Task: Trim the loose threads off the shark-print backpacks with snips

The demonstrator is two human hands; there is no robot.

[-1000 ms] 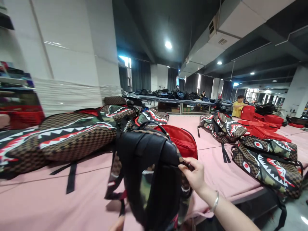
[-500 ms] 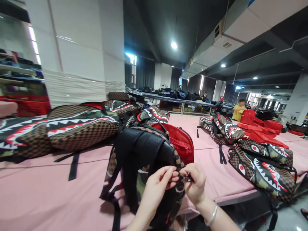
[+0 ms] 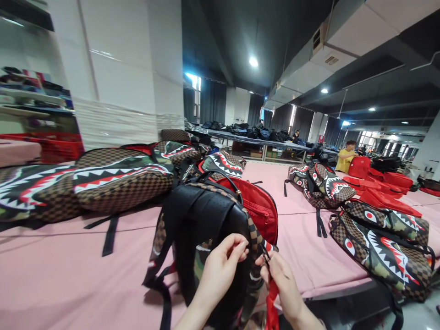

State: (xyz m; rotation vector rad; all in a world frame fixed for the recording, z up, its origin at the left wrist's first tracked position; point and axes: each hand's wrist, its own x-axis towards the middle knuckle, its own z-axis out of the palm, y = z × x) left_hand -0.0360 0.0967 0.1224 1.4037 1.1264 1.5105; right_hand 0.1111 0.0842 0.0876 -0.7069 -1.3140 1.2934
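A black-backed backpack [image 3: 202, 215] with brown checkered trim stands upright on the pink table, its red-lined front part [image 3: 259, 208] folded open. My left hand [image 3: 228, 256] is in front of its back panel, thumb and fingertips pinched together; anything between them is too small to see. Close by on the right, my right hand [image 3: 280, 277] grips dark thread snips [image 3: 266, 256], their pointed tips up beside the checkered edge. A strip of red fabric [image 3: 272, 305] hangs below that hand.
Shark-mouth backpacks [image 3: 120, 176] lie along the left of the pink table [image 3: 137, 275]. More backpacks [image 3: 381, 247] lie at the right, near red bags [image 3: 385, 181]. A person in yellow [image 3: 345, 158] works beyond. A wrapped pillar [image 3: 130, 82] rises behind.
My right hand has turned, and the snips now point upward with the red strip showing beneath. My left fingers have closed into a tighter pinch. The view has shifted slightly left.
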